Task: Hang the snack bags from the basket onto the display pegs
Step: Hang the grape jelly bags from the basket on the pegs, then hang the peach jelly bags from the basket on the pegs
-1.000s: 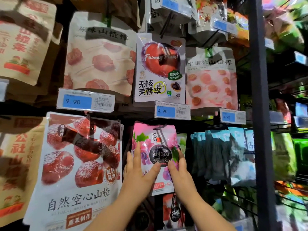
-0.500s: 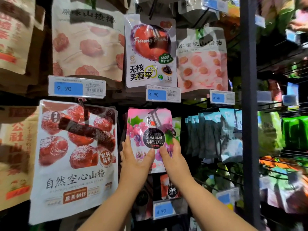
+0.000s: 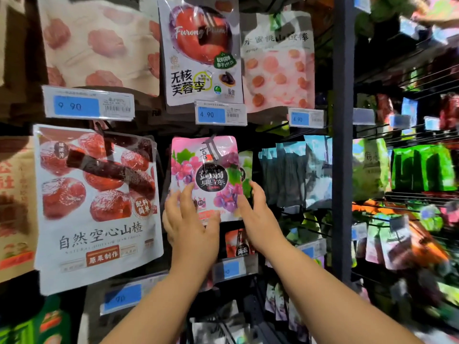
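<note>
A pink grape-jelly snack bag (image 3: 206,170) hangs on a black display peg (image 3: 211,145) in the middle of the rack, under a 4.90 price tag (image 3: 219,114). My left hand (image 3: 190,219) is at the bag's lower left with straight, spread fingers lying over its front. My right hand (image 3: 258,214) is at the lower right corner, thumb against the bag's edge and fingers straight beside it. Neither hand curls round the bag. A green bag (image 3: 247,170) hangs just behind it. The basket is out of view.
A large hawthorn bag (image 3: 96,207) hangs to the left and teal bags (image 3: 293,175) to the right. A plum bag (image 3: 201,50) and a peach-patterned bag (image 3: 278,68) hang above. A dark upright post (image 3: 342,145) divides the rack. Another price tag (image 3: 233,269) sits below my hands.
Both thumbs pinched the pink bag's lower front before. Now my left fingers have come round onto its front and spread, and both hands have loosened. The view has tilted down slightly.
</note>
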Demonstrator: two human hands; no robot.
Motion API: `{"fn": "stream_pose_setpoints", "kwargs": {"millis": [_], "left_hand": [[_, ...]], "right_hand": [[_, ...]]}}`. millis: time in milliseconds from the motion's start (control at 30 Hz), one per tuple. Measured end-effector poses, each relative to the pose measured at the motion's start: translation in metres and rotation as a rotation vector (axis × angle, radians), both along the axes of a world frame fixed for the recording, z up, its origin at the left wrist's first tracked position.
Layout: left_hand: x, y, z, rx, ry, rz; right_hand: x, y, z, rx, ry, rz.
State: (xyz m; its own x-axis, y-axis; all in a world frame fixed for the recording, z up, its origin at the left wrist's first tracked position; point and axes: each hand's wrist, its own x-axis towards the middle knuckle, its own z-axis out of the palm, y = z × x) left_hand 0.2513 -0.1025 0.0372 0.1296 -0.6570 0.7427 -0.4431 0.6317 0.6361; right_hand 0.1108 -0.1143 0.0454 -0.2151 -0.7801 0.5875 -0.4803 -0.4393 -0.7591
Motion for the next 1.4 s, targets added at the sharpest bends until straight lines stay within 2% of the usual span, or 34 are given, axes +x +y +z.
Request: {"fn": "stream_pose_setpoints", "kwargs": {"millis": [233,367,567,667,767,900,1167,1400], "left_hand": [[-0.047,0.033,-0.055,-0.084,-0.158,0.008],[-0.093,0.042,-0.116,-0.002,-0.279,-0.225],[-0.159,0.066,-0.210,0.264,-0.611,-0.595],[-0.182,0.079,-0.242,0.261,-0.785,-0.769],[-0.200,0.086,-0.258,0.252,-0.959,-0.849],[-0.206,0.086,-0.266,0.256,-0.956,-0.928],[-0.212,0.078,-0.272,0.268,-0.899,-1.008],[-0.219,0.072,-0.275,0.290,-0.849,-1.026]], "right_hand": [[-0.042,0.053,-0.057,0.075,-0.034,-0.104],[-0.085,0.097,-0.103,0.168,-0.006,-0.284],[-0.160,0.188,-0.164,0.411,0.221,-0.524],[-0.196,0.228,-0.183,0.490,0.290,-0.652],[-0.221,0.254,-0.195,0.596,0.347,-0.772],[-0.255,0.262,-0.209,0.769,0.394,-0.874],[-0.300,0.242,-0.223,0.957,0.440,-0.831],[-0.308,0.231,-0.235,0.820,0.389,-0.988]]}}
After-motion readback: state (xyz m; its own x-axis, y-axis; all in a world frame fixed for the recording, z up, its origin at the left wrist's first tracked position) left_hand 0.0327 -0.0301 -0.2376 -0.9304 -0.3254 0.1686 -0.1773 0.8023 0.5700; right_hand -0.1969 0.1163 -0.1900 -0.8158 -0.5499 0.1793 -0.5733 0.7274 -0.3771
